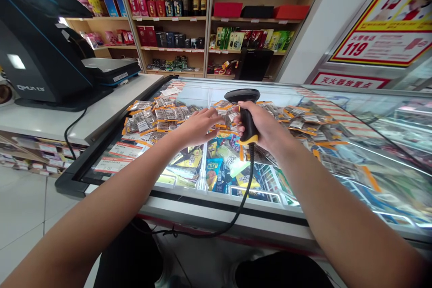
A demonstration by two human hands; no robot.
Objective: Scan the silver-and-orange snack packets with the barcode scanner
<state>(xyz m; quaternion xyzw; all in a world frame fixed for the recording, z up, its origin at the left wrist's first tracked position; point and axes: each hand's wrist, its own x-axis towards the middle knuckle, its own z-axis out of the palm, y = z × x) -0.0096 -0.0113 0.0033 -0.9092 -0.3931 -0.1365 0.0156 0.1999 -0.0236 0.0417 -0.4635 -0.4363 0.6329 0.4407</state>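
Note:
My right hand (261, 126) is wrapped round the grip of a black and yellow barcode scanner (245, 108), whose head points away over the glass freezer lid (354, 153). Its black cable (245, 193) hangs down to the floor. My left hand (199, 123) reaches in beside the scanner, fingers closed on a small orange-edged snack packet (227, 114) just in front of the scanner's head. Many more such packets (151, 119) lie spread over the glass to the left and right (300, 119).
A black till with a screen (37, 49) and a flat printer (110, 69) stands on the white counter (67, 119) at left. Shelves of bottles and boxes (175, 13) line the back wall. Ice cream packs (216, 166) show through the freezer glass.

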